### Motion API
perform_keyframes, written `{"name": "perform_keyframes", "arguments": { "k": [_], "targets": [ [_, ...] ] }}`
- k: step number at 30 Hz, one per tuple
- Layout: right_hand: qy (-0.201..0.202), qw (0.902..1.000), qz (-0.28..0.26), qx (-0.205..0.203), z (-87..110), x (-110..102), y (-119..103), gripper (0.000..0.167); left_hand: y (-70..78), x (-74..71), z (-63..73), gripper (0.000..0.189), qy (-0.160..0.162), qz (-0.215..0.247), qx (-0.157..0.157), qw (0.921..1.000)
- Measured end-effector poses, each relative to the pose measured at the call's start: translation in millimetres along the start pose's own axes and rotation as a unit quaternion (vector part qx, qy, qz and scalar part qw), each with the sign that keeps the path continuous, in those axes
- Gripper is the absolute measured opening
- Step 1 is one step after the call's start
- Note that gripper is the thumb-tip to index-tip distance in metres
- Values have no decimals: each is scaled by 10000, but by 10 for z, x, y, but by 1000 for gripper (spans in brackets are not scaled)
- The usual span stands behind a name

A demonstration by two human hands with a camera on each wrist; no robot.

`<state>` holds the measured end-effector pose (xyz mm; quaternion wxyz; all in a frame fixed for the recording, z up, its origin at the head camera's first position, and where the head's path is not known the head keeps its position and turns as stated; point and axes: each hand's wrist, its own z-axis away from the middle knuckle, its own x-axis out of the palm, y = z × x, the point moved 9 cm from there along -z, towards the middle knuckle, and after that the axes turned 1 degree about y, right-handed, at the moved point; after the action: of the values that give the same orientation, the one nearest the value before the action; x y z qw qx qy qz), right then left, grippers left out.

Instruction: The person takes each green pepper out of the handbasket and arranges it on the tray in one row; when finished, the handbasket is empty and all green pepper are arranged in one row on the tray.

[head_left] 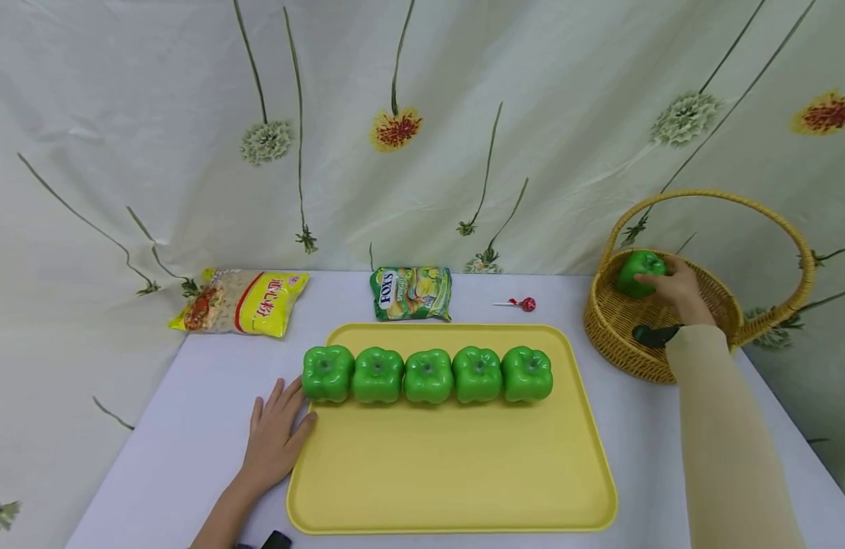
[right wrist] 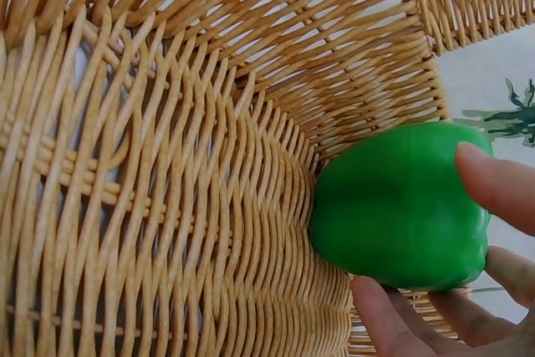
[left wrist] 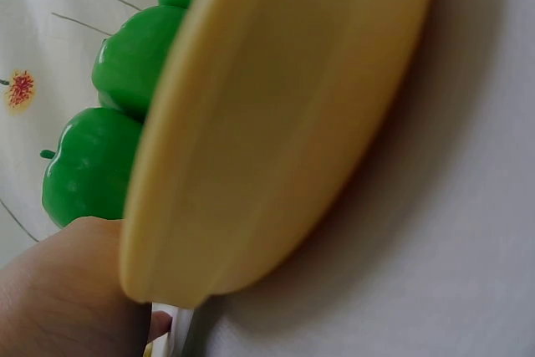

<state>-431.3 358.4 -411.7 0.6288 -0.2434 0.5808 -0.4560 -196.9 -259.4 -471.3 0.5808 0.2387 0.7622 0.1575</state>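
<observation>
Inside the wicker basket (head_left: 604,343), my right hand (head_left: 682,290) holds a green bell pepper (head_left: 637,273) against the far left wall. In the right wrist view, the thumb and curled fingers sit around the glossy pepper (right wrist: 401,206). Several more green bell peppers (head_left: 428,377) stand in a row along the far part of the yellow tray (head_left: 450,473). My left hand (head_left: 274,442) rests at the tray's left edge with its fingers extended, beside the leftmost pepper (head_left: 328,374). The left wrist view shows the tray's underside (left wrist: 276,123) large and close, covering part of the peppers.
Behind the tray lie a yellow noodle-like packet (head_left: 240,303), a green Fox's candy bag (head_left: 412,293) and a red lollipop (head_left: 527,304). The basket's tall handle (head_left: 724,197) arches over the right arm. A flowered cloth (head_left: 464,114) hangs behind the white table (head_left: 162,465).
</observation>
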Motion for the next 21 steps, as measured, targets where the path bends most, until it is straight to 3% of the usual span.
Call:
{"name": "perform_keyframes", "arguments": {
  "k": [5,9,13,18,21],
  "targets": [
    [116,9998,147,107,-169,-11,117,92,8,-2,4,49,-23,-6,-4,10000],
    [317,9993,188,-117,-597,-66,448,96,2,-1,3,49,-40,-26,-36,10000],
    [537,9982,90,-254,-858,-97,696,99,-2,-3,3,49,-35,-20,-27,10000],
    [619,9979,-77,-151,-819,-103,725,99,-14,4,1,49,-37,-24,-36,10000],
    [503,9984,-251,-94,-690,-94,637,97,-6,2,3,48,-5,-27,-8,10000]
  ]
}}
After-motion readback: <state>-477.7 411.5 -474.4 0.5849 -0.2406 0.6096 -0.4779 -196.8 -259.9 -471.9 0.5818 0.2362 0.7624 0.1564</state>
